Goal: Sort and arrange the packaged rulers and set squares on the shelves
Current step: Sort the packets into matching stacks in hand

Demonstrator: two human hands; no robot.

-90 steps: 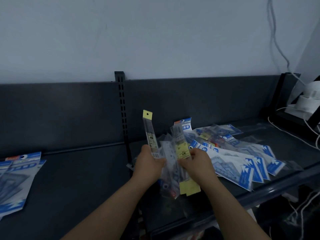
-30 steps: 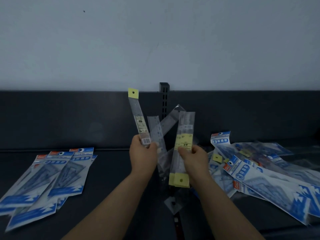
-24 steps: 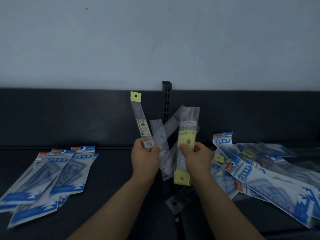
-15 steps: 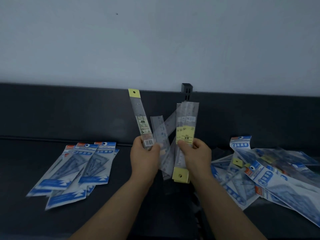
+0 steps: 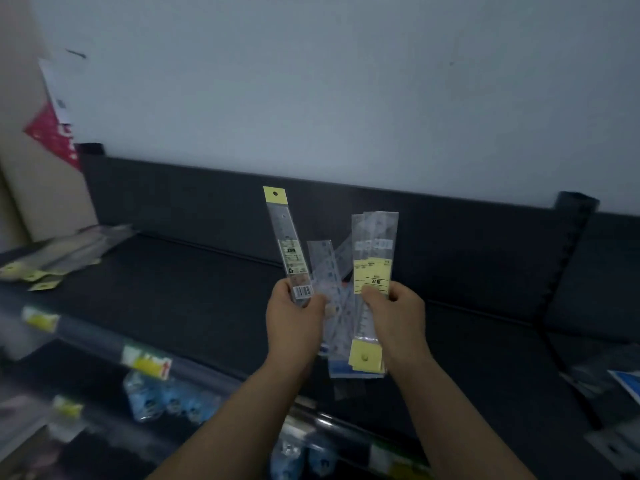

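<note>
Rulers in clear sleeves fill both hands, held up above the front middle of the dark shelf. There the left hand is curled round the barcode end of a single packaged ruler, yellow hang tab up, nearly upright. A few more clear packs fan out between the hands; can't tell which hand carries them. The right hand pinches a ruler bundle at the yellow label, thumb on front, hang tabs pointing down. A ruler pile lies at the shelf's far left end, beside a cardboard box; a blue-printed pack sits at the shelf's right end. Handling guess: light, stiff inside, slick film outside, so stacked sleeves likely slide and fan. A flat pinch across the width near mid-length, over the label, should hold best, not by the tab.
</note>
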